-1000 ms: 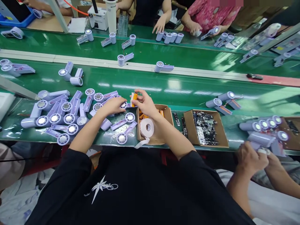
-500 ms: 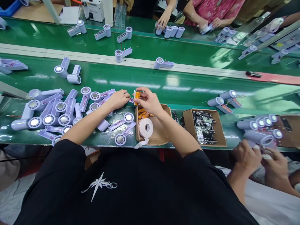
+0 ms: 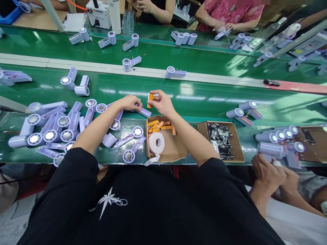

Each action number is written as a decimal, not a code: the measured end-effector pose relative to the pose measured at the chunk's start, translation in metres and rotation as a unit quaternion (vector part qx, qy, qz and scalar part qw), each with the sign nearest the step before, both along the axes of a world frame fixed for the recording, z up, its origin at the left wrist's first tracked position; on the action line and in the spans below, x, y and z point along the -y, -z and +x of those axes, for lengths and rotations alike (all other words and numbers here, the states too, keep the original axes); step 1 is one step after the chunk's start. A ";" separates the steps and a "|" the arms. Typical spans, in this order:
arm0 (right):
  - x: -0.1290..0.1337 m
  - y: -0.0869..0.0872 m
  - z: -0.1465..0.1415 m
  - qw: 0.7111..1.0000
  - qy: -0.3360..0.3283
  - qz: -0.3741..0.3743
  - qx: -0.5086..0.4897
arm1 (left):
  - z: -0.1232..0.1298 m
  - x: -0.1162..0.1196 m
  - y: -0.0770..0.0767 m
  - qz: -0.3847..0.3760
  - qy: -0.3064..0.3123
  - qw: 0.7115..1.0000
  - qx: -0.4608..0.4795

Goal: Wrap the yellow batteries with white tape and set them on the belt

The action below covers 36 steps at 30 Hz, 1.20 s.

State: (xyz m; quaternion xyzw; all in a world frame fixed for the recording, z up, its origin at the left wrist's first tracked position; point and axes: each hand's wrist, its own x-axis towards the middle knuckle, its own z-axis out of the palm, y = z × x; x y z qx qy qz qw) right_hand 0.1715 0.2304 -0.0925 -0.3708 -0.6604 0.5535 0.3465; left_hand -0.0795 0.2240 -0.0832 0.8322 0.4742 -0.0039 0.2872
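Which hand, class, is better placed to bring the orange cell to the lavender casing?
Probably the right hand: it pinches the orange cell near the open-looking end of the lavender casing, which the left hand holds.

1 orange battery (image 3: pixel 150 100) — upright; 1 lilac housing (image 3: pixel 145 112) — slanted nearby.

No text can be read, the white machine (image 3: pixel 102 14) showing only tiny, illegible marks.

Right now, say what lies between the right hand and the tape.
Head view: the far rim of the box and loose orange pieces lie between right hand and tape.
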 end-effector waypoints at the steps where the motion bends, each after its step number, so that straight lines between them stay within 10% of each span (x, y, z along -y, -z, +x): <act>1: 0.000 0.004 -0.002 1.000 0.006 -0.006 -0.009 | 0.003 0.003 -0.001 -0.002 0.000 1.000 0.000; 14: 0.018 0.017 0.016 0.978 -0.074 0.067 0.182 | 0.041 0.025 0.012 0.085 -0.084 0.990 -0.074; 24: 0.026 -0.022 0.003 0.827 -0.132 0.210 0.505 | 0.048 0.005 0.021 0.080 -0.091 0.992 -0.037; 36: 0.014 -0.022 0.004 0.788 -0.205 0.178 0.552 | 0.058 -0.011 0.041 0.054 -0.119 0.991 0.032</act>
